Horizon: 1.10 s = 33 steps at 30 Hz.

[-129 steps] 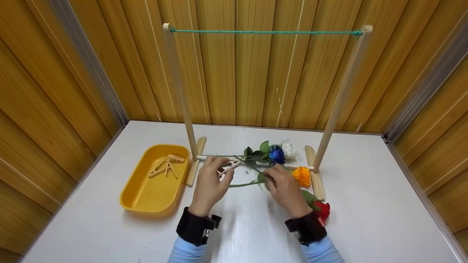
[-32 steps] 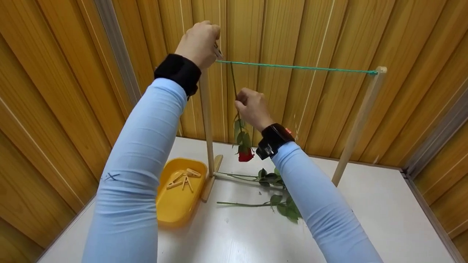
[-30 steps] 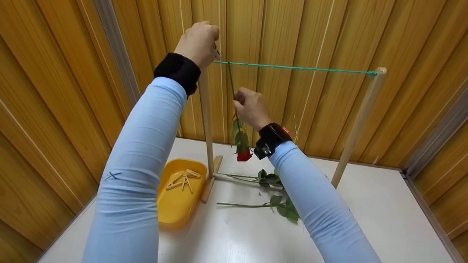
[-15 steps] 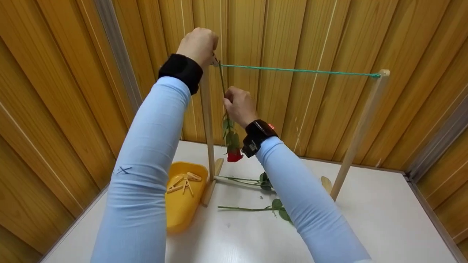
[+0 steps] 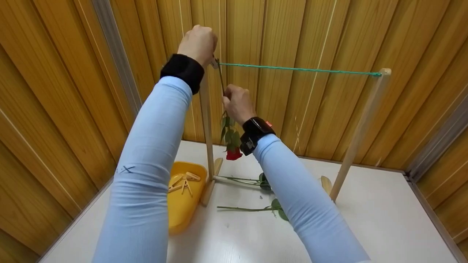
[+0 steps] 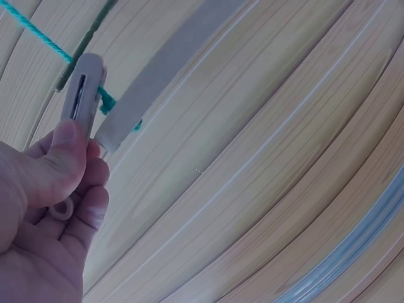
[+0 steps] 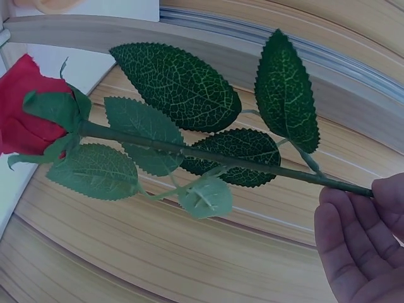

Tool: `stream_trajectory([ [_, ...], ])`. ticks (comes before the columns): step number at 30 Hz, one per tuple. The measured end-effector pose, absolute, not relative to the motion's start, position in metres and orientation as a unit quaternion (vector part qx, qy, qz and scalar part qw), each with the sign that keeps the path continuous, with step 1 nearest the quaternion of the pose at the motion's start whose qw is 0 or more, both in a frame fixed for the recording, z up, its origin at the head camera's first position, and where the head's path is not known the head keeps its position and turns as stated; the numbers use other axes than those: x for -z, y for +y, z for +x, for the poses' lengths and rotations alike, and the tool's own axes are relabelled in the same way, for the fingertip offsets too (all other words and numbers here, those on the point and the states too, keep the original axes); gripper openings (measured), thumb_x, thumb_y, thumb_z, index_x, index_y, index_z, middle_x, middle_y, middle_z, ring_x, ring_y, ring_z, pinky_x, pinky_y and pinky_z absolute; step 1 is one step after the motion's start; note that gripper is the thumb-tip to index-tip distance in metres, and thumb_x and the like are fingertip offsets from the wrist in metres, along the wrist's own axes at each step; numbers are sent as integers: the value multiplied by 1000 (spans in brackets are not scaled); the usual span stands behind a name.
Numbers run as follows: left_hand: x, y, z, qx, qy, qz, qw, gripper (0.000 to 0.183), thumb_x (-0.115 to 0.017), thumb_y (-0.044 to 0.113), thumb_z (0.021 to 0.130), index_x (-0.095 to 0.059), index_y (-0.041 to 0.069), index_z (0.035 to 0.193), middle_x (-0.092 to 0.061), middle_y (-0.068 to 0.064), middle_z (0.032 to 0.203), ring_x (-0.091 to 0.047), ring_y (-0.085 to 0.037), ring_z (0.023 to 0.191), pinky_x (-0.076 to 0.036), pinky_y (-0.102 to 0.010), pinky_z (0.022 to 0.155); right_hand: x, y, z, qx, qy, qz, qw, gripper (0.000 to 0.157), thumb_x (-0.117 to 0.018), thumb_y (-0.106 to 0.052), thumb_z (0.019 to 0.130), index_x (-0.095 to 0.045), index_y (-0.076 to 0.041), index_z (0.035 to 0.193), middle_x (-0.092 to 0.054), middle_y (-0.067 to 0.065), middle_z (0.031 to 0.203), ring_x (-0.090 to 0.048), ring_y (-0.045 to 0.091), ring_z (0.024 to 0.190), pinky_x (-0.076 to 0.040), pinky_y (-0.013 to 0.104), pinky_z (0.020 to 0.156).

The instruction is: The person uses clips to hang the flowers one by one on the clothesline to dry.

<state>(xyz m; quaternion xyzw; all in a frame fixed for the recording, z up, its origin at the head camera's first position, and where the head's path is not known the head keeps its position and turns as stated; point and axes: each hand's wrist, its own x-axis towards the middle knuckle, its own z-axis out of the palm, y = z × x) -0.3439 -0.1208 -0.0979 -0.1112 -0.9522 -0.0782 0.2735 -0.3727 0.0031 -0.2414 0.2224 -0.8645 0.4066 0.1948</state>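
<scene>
High at the left end of the green cord (image 5: 292,68), my left hand (image 5: 198,45) pinches a wooden clothespin (image 6: 84,88) between thumb and fingers. In the left wrist view the clothespin's tip overlaps the cord and lies right at the cut end of a green stem (image 6: 82,47). Lower down, my right hand (image 5: 239,104) pinches that stem between thumb and fingertips. The stem belongs to a red rose (image 5: 234,153) hanging bloom down. Its serrated leaves (image 7: 189,82) spread between bloom and fingers in the right wrist view.
Two wooden posts, left (image 5: 207,128) and right (image 5: 358,135), carry the cord. A yellow tray (image 5: 182,219) with several clothespins (image 5: 186,184) stands left, partly behind my left sleeve. Green flower stems (image 5: 243,209) lie on the white table (image 5: 226,241), their blooms hidden behind my right sleeve.
Both hands have risen from over the table to the cord, with the clothespin and the red rose. Within the last second the rose has shifted left, bringing its stem up to the clothespin.
</scene>
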Motion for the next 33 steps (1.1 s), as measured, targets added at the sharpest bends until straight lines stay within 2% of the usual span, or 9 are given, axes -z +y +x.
stream_trajectory([
  [5, 99, -119, -344, 91, -954, -108, 264, 23, -53, -8, 101, -76, -6, 99, -74, -20, 106, -68, -28, 92, -55, -36, 82, 245, 1, -372, -408, -864, 221, 196, 13, -59, -2, 102, -70, 6, 102, -71, 20, 102, -66, 28, 87, -54, 34, 73],
  [11, 98, -120, -343, 102, -955, -100, 259, 27, -49, -7, 102, -76, -5, 97, -73, -19, 104, -59, -22, 81, -45, -30, 71, 245, -5, -372, -407, -858, 235, 209, 11, -60, 0, 100, -69, 6, 97, -71, 21, 98, -64, 26, 84, -53, 34, 73],
  [17, 98, -120, -340, 109, -960, -95, 239, 27, -50, -7, 101, -77, -5, 100, -74, -19, 109, -64, -24, 87, -51, -33, 77, 243, -7, -370, -423, -858, 221, 189, 13, -59, -2, 102, -70, 6, 101, -70, 19, 99, -59, 22, 83, -51, 32, 72],
  [21, 98, -120, -339, 109, -964, -93, 223, 24, -51, -7, 100, -75, -4, 100, -73, -18, 109, -61, -23, 85, -49, -33, 76, 242, -8, -370, -424, -858, 221, 187, 13, -60, -2, 101, -70, 6, 101, -71, 20, 100, -63, 25, 86, -53, 33, 74],
  [27, 96, -117, -336, 103, -968, -110, 199, 19, -59, -5, 99, -73, -6, 111, -71, -21, 116, -65, -29, 98, -54, -39, 88, 240, -7, -370, -423, -860, 220, 183, 13, -60, -1, 101, -71, 5, 104, -72, 19, 102, -65, 27, 88, -54, 35, 76],
  [33, 98, -118, -333, 107, -970, -127, 178, 29, -70, -3, 94, -70, -6, 123, -67, -23, 127, -64, -35, 115, -53, -43, 101, 241, -4, -370, -417, -867, 228, 151, 15, -59, -5, 102, -69, 3, 109, -70, 18, 105, -64, 25, 90, -53, 34, 79],
])
